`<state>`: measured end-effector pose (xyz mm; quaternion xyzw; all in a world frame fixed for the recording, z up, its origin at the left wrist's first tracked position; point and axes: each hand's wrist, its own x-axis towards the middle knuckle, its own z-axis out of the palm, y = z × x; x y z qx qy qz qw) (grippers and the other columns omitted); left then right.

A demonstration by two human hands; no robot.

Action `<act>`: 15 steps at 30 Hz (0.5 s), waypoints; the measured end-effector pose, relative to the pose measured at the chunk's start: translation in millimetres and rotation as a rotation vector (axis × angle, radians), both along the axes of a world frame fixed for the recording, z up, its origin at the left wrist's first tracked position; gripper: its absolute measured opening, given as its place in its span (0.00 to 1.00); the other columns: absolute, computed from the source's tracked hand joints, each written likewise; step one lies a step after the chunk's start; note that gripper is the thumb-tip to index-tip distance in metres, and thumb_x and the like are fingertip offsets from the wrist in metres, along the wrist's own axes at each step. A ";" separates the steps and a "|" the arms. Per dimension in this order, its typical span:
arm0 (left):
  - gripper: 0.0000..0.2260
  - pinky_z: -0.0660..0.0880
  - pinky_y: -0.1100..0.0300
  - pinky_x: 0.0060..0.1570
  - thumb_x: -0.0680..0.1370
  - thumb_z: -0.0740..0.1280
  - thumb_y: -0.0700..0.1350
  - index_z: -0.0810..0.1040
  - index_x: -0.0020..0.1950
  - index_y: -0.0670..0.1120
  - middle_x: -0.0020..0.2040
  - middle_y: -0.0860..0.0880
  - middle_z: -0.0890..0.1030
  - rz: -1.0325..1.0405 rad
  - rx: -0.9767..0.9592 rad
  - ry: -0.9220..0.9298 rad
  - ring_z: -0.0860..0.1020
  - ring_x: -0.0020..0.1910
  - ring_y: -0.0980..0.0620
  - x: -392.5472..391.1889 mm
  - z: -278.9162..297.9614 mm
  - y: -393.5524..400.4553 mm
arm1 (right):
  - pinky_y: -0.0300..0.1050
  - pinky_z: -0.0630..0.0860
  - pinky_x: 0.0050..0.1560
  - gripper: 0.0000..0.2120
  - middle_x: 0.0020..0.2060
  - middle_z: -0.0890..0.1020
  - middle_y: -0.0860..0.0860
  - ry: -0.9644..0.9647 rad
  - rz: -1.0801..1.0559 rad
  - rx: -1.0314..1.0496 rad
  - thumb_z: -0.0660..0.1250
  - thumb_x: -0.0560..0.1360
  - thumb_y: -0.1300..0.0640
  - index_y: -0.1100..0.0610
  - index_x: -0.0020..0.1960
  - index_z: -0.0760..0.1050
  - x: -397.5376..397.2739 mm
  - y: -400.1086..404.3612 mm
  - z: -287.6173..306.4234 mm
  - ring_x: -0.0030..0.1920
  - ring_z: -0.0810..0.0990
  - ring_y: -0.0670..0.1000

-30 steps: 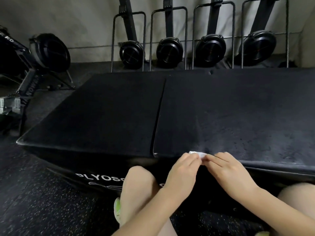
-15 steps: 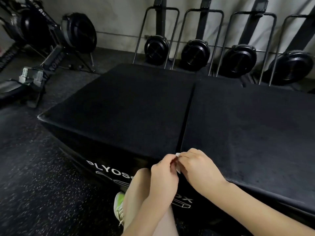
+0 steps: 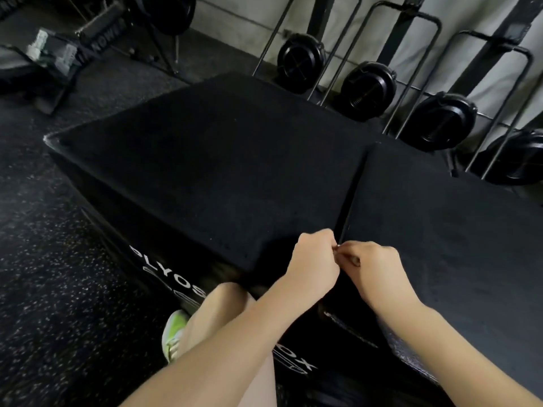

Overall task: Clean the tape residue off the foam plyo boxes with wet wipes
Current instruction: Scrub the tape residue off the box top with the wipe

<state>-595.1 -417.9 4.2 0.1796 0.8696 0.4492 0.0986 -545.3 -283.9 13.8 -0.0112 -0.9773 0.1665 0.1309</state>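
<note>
Left hand [image 3: 316, 259] and right hand [image 3: 371, 267] meet knuckle to knuckle, fingers curled, pinching a barely visible white scrap, probably the wet wipe [image 3: 338, 246], at the plyo boxes' [image 3: 223, 171] near edge, over their seam. Seemingly readying the wipe; next, press it flat and rub.

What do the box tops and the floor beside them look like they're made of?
Left box and right box: matte black tops with a fine grain, likely textured vinyl over foam; the soft, rounded edges suggest padding. Floor: black with white flecks, which looks like rubber gym flooring.
</note>
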 end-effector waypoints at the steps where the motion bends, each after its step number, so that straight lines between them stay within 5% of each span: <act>1: 0.03 0.78 0.51 0.40 0.76 0.66 0.40 0.74 0.44 0.48 0.44 0.47 0.79 -0.022 -0.027 -0.015 0.78 0.40 0.47 2.0 3.3 -5.6 | 0.34 0.74 0.41 0.06 0.39 0.86 0.41 0.010 0.017 0.010 0.78 0.72 0.60 0.49 0.42 0.86 4.5 -1.9 3.6 0.38 0.83 0.46; 5: 0.04 0.79 0.51 0.41 0.77 0.68 0.46 0.76 0.44 0.48 0.42 0.47 0.79 -0.083 -0.046 -0.068 0.79 0.39 0.48 36.4 5.1 -39.9 | 0.34 0.74 0.35 0.09 0.38 0.85 0.40 0.099 0.156 0.086 0.82 0.66 0.60 0.47 0.41 0.86 46.8 -19.7 11.4 0.31 0.81 0.44; 9: 0.04 0.72 0.69 0.42 0.78 0.66 0.42 0.80 0.47 0.50 0.43 0.54 0.83 -0.057 0.088 -0.104 0.78 0.41 0.57 58.2 0.1 -57.5 | 0.29 0.72 0.36 0.08 0.41 0.85 0.36 0.155 0.236 0.043 0.75 0.66 0.58 0.48 0.42 0.87 63.8 -27.0 2.4 0.32 0.76 0.43; 15: 0.08 0.77 0.61 0.49 0.76 0.68 0.40 0.83 0.49 0.52 0.46 0.51 0.83 0.038 0.119 -0.087 0.80 0.46 0.52 32.6 -13.8 -25.0 | 0.28 0.71 0.46 0.07 0.44 0.84 0.38 0.091 0.168 0.080 0.70 0.73 0.55 0.48 0.48 0.85 38.2 -11.5 -4.0 0.43 0.79 0.43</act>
